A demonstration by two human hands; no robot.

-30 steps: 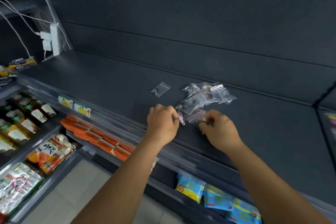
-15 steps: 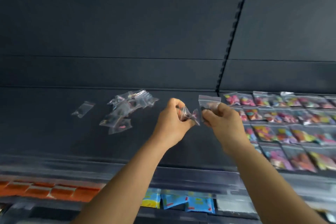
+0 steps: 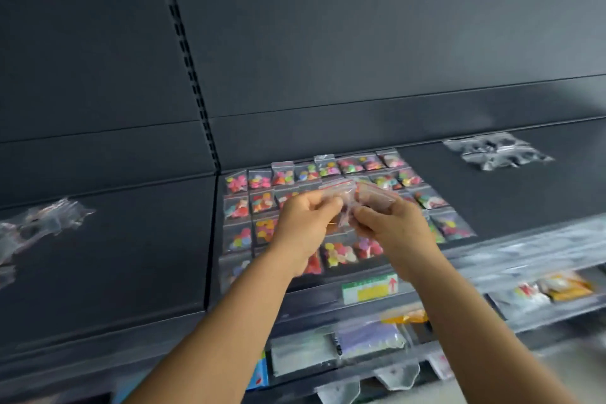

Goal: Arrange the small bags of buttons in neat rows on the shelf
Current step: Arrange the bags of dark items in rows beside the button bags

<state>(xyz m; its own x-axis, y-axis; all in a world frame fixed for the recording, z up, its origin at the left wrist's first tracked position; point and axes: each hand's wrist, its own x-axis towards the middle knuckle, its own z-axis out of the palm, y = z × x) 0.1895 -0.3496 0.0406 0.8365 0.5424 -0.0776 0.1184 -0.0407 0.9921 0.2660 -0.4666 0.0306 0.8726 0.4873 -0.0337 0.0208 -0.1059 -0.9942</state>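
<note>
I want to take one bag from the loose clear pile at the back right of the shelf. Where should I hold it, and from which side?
Pinch a corner or free edge of the topmost bag in the loose pile, coming from the front and above. The bags lie flat and overlapping against the back panel, so only the near, upper edges offer a grip.

The scene is being lit evenly and softly, with no hard shadows being cast on the dark shelf (image 3: 137, 256). Motion blur is being seen throughout: the small bags (image 3: 355, 198) pinched at the fingertips (image 3: 331, 203) are smeared, and detail is being lost further toward the lower right edge. Pale glare is being reflected off plastic far left of the fingers. Straight lines are being bent by the wide lens.
</note>
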